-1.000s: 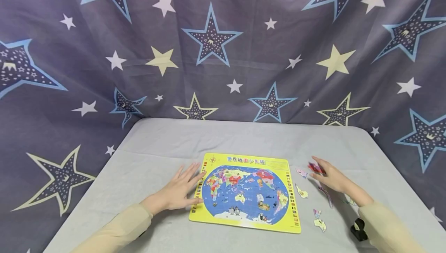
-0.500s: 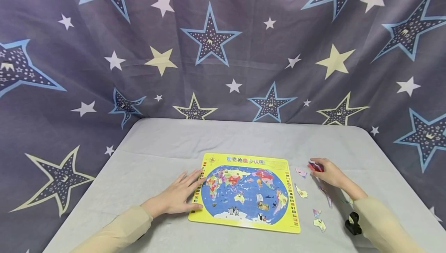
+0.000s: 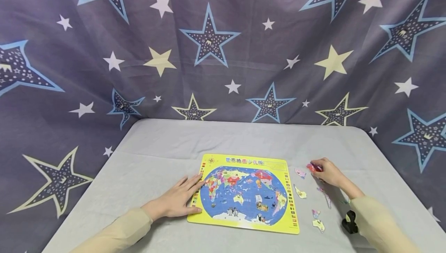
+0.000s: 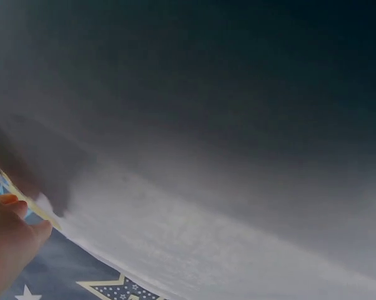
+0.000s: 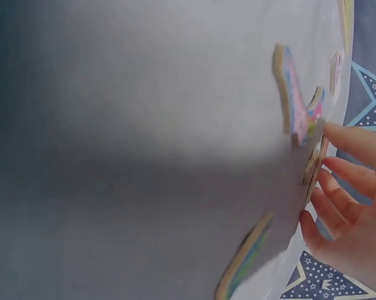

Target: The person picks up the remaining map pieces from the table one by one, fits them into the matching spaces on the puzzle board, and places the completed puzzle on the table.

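A yellow-framed world map puzzle board [image 3: 244, 226] lies flat on the grey table. My left hand [image 3: 177, 197] rests on its left edge with the fingers spread; the left wrist view catches only part of this hand [image 4: 16, 231]. Off the board's right side, my right hand [image 3: 329, 172] pinches a red puzzle piece [image 3: 311, 167] between thumb and fingers. The right wrist view shows the piece [image 5: 313, 170] edge-on at the fingertips, low over the cloth. Nearest to it are a pink piece [image 3: 300, 173] and a long, thin purple-pink piece [image 3: 326, 198].
Right of the board lie a pale yellow piece [image 3: 300, 192], a small multicoloured piece [image 3: 316, 214] and another yellowish piece [image 3: 318, 226]. A black object [image 3: 350, 222] is at the right sleeve. A star-patterned curtain [image 3: 223, 52] hangs behind the table [image 3: 223, 137].
My right hand's fingers have closed from a spread pose onto the red piece, and the piece has tilted slightly. The left hand stays on the board's edge.
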Motion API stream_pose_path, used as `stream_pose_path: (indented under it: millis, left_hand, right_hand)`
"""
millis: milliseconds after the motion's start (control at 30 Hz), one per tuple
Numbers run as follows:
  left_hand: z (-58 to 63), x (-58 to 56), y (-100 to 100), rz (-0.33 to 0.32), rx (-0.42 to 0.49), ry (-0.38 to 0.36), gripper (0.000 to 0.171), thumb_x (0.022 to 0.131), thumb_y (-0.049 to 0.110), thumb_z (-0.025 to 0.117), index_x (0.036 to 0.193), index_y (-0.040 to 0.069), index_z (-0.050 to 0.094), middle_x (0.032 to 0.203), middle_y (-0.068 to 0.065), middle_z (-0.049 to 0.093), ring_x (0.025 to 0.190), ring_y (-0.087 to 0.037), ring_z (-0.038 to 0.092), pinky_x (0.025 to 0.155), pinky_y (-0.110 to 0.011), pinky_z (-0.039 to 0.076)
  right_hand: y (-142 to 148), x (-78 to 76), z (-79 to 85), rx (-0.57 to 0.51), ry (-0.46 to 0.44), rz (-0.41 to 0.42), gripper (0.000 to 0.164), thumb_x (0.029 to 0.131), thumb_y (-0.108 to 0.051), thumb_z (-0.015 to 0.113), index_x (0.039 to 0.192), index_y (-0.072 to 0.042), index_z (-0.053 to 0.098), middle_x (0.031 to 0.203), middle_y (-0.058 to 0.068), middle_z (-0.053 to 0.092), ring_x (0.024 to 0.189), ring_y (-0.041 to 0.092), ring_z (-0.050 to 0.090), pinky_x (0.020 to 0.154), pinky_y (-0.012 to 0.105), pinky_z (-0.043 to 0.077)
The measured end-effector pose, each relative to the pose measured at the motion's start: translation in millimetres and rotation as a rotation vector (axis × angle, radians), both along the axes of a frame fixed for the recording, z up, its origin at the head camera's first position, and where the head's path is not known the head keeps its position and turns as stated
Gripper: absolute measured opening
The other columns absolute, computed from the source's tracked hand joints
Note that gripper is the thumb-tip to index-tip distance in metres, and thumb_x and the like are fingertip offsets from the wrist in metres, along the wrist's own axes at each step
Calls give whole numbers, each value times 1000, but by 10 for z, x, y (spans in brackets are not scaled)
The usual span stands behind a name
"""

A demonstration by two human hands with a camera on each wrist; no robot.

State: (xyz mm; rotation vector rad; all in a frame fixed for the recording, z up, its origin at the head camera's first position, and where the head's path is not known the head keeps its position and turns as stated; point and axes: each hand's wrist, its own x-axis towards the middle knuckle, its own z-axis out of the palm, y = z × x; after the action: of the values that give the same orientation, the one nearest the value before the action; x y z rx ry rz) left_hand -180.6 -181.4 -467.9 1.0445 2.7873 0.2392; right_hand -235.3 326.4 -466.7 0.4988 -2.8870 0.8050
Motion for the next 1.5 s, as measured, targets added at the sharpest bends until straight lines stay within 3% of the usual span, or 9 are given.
stream_pose_path:
  millis: [233, 467, 633, 833, 1100, 1500]
  left_hand:
    - [-13, 0, -5, 18, 4, -10, 86, 79, 68, 37, 141, 10, 20, 148, -6, 13, 134, -19, 12, 108, -41, 10]
    - [-5, -1, -5, 24, -2, -29, 87, 79, 67, 38, 141, 8, 22, 147, -7, 15, 133, -20, 15, 108, -41, 12]
    - [-3, -3, -10, 24, -7, -25, 87, 79, 67, 38, 140, 8, 23, 147, -7, 15, 133, -19, 15, 108, -40, 12]
    - [-10, -8, -10, 28, 7, -20, 86, 79, 67, 39, 140, 8, 24, 147, -8, 16, 133, -21, 18, 108, -39, 15]
    - [-34, -5, -5, 39, 37, -38, 85, 79, 66, 40, 140, 9, 23, 147, -8, 16, 132, -24, 19, 106, -39, 20]
    - [-45, -19, -3, 49, 37, -34, 85, 79, 67, 40, 140, 10, 25, 147, -7, 17, 131, -24, 22, 105, -39, 23]
  right_hand:
    - [-10, -13, 23, -2, -47, -23, 32, 72, -1, 66, 99, 15, 59, 83, 18, 58, 74, 23, 48, 64, 35, 41]
    - [0, -35, 19, -101, -117, -29, 26, 72, 3, 62, 96, 12, 57, 80, 13, 56, 64, 16, 49, 52, 22, 42]
    - [-16, -31, 25, -125, -122, -49, 25, 71, 4, 63, 94, 10, 54, 80, 15, 55, 71, 18, 50, 59, 25, 43]
    - [-44, -6, 70, -140, -133, -90, 24, 73, 6, 61, 94, 10, 52, 76, 15, 56, 59, 15, 48, 50, 24, 41]
    - [-33, 5, 146, -146, -102, -97, 14, 83, 7, 49, 94, 9, 58, 82, 15, 59, 68, 15, 49, 54, 24, 41]
    - [-85, 1, 232, -184, -96, -122, 17, 86, 1, 51, 97, 10, 59, 84, 18, 62, 70, 18, 54, 53, 21, 43]
